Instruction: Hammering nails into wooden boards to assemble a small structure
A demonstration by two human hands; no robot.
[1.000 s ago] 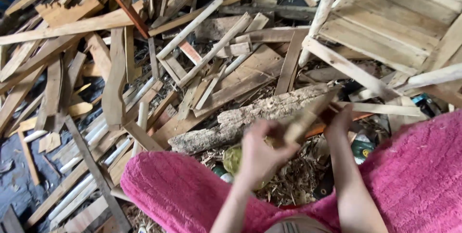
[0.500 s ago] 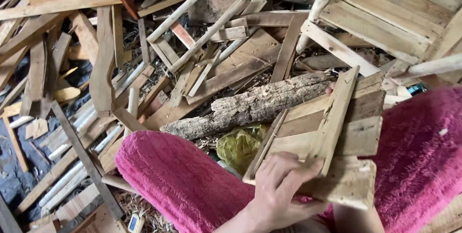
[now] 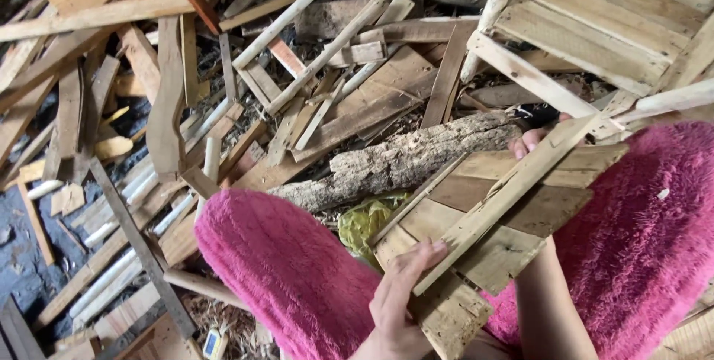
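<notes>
A small panel of nailed wooden slats (image 3: 491,211) with a diagonal cross batten lies across my lap between my knees in fuzzy pink trousers (image 3: 290,271). My left hand (image 3: 401,293) grips its near lower edge, fingers spread over the slats. My right hand (image 3: 529,140) holds the far upper end; only the fingertips show above the batten, and the forearm runs under the panel.
A rough bark-covered log (image 3: 394,163) lies just beyond my knees, with a crumpled yellow-green bag (image 3: 364,219) beside it. Scattered planks and offcuts (image 3: 171,92) cover the ground to the left. A slatted pallet (image 3: 595,18) leans at the upper right.
The wooden panel, first held small and far out over the log, has come toward me and now rests over my lap. My left hand has settled on its near edge.
</notes>
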